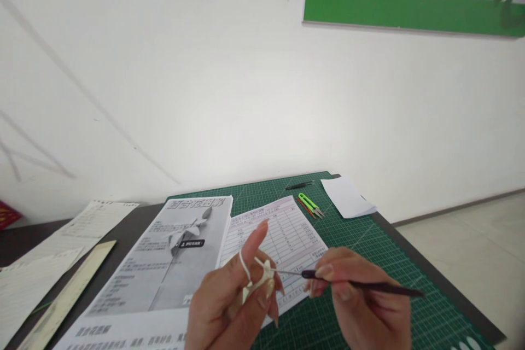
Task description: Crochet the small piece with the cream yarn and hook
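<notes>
A small piece of cream crochet work (258, 283) is pinched between the thumb and fingers of my left hand (232, 298). White yarn loops around the raised index finger of that hand. My right hand (365, 298) grips a crochet hook (379, 286) with a dark handle, its thin metal shaft pointing left. The hook's tip meets the crochet work, and the exact stitch there is too small to make out. Both hands are above the printed form and the green cutting mat.
Behind my hands, a printed form (270, 229) lies on the green cutting mat (394, 262), beside a flower instruction sheet (164, 262). Green thread snips (309, 203), a black tool (299, 185) and folded white paper (348, 197) lie farther back. A ruler (68, 298) and papers (88, 229) are left.
</notes>
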Demonstrator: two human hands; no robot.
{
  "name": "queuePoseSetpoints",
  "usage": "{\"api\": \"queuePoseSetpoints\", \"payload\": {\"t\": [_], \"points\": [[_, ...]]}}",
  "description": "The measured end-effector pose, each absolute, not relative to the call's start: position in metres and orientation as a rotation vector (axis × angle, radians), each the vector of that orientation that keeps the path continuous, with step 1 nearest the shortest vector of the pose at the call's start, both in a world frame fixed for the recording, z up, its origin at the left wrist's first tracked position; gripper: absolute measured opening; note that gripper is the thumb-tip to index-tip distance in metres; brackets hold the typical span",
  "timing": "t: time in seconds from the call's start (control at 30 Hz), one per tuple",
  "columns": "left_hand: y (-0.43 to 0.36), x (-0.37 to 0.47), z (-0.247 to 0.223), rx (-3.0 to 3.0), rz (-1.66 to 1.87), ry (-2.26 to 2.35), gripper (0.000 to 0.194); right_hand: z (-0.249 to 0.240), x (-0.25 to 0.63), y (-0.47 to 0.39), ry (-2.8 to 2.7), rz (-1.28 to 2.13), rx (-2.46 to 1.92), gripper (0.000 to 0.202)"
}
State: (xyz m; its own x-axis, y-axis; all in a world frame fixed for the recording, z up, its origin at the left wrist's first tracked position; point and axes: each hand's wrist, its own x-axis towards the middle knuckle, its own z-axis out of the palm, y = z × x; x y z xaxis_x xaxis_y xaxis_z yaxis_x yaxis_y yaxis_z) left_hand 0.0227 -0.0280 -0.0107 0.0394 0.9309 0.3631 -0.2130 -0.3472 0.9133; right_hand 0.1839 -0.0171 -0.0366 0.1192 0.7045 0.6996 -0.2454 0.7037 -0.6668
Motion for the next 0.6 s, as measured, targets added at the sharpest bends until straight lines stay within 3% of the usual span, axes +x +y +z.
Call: {"api": "queuePoseSetpoints", "payload": {"t": [0.33,0.6], "points": [[-0.0275,0.0194,-0.0066,0.969,1.302,0.517,0.044,-0.0449,0.1776,-0.0142,-1.039,1.118,-0.386,0.008],[-0.0246,0.0172,-0.0120,0.992,1.268,0.472,0.046,-0.0416,0.1796,-0.0156,-1.191,0.959,-0.373,0.011]]}}
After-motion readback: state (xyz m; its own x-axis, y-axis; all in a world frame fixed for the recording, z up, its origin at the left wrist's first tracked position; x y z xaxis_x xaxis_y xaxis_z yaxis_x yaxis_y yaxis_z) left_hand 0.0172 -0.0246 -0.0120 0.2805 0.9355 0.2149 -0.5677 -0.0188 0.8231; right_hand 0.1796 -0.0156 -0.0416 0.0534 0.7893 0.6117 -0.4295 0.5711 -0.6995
